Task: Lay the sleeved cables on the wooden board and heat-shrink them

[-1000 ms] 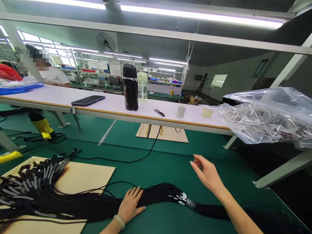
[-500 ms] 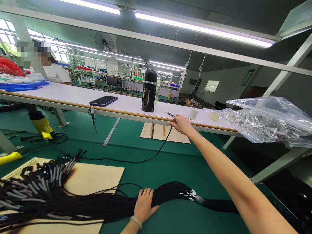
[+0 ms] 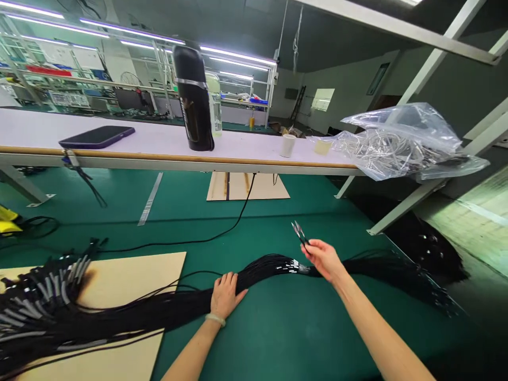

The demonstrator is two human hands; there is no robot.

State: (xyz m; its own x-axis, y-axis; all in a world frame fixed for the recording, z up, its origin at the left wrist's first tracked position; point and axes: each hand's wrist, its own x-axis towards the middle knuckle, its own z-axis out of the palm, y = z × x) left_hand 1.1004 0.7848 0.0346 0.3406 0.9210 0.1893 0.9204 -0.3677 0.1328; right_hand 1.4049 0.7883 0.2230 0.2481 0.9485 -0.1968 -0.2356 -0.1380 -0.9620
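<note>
A thick bundle of black cables (image 3: 186,305) runs across the green bench, with white tags (image 3: 292,266) wrapped around it on the right. My left hand (image 3: 224,297) lies flat on top of the bundle, thumb stretched out to the side. In my right hand (image 3: 323,258) is a pair of thread snips (image 3: 300,233), pinched by the handles, blades pointing up and left with their tips apart. This hand is above the bundle, just right of the tags. Grey-sleeved cable ends (image 3: 51,288) fan out at the left over a tan board (image 3: 130,275).
A raised shelf (image 3: 246,151) spans the bench, carrying a phone (image 3: 97,136), a black thermos bottle (image 3: 194,100), a white roll (image 3: 287,145) and a plastic bag of wires (image 3: 397,148). Another board (image 3: 257,186) lies beneath it. Loose cable ends (image 3: 413,280) spread at the bench's right edge.
My right hand has come down from the shelf edge to just above the cable bundle, bringing the snips with it. My left hand stays on the bundle. The view has turned right.
</note>
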